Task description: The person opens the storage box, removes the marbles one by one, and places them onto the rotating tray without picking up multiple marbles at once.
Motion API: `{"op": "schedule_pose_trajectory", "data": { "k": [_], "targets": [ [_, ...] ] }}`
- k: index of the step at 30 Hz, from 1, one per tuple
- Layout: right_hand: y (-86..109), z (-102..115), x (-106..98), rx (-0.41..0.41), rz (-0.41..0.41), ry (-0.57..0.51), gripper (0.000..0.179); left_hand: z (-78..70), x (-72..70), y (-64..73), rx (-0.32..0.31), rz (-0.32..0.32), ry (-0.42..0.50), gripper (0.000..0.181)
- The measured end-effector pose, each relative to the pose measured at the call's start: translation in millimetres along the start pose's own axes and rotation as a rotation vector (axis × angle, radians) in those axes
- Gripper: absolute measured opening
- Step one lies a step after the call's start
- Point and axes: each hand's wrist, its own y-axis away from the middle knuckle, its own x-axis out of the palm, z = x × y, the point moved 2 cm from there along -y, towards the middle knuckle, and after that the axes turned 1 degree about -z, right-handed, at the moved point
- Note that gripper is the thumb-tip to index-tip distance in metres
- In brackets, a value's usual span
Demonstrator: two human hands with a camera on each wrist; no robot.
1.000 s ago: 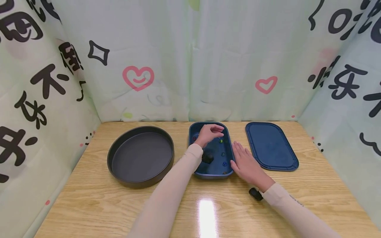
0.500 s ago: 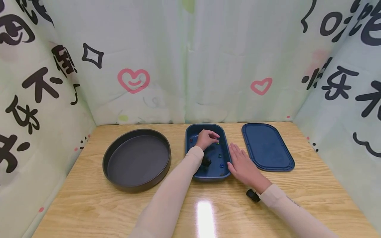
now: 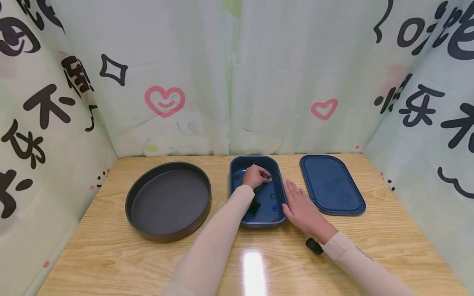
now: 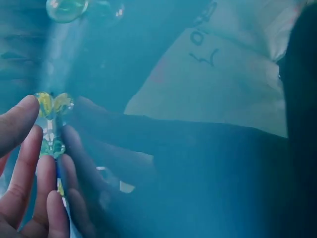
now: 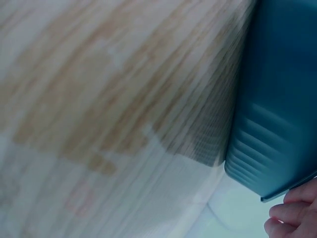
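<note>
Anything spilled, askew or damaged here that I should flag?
Nothing stands out. The visible marbles are inside the blue box, which sits level on the wooden table; the blue lid lies flat to its right and the round pan rests flat to its left, with no visible damage.

Deep blue rectangular container with rounded corners (image 3: 263, 225), open-topped, upright on the wooden surface (image 3: 148, 263), small clear-and-yellow glassy ball (image 4: 43, 105) inside it.

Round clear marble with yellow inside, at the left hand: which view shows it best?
Left wrist: the marble appears close up, its yellow inside visible. Head shows only a yellowish speck by the left hand; right wrist doesn't show it.
</note>
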Motion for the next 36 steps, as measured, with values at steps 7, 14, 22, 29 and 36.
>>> {"op": "schedule_pose_trajectory", "data": {
  "k": [7,14,22,29,36],
  "targets": [
    [1.5,0.7,0.4,-0.001,0.006,0.009,0.063,-3.4,1.1,2.8,-0.048,0.007,-0.056,0.014],
    [1.2,0.9,1.3,0.002,0.015,0.017,0.063,-3.6,2.0,3.4,-0.025,-0.002,-0.096,0.013],
    [0.5,0.7,0.2,-0.011,0.008,0.049,0.063,-0.4,5.1,-1.7,-0.040,0.014,-0.084,0.011],
    [0.6,2.4,-1.3,0.006,0.011,0.055,0.062,-2.9,5.0,-0.6,-0.050,0.029,-0.085,0.009],
    [-0.1,5.4,-0.5,0.035,0.008,0.049,0.062,-0.1,7.8,-3.6,-0.040,0.025,-0.112,0.009]
  ]
}}
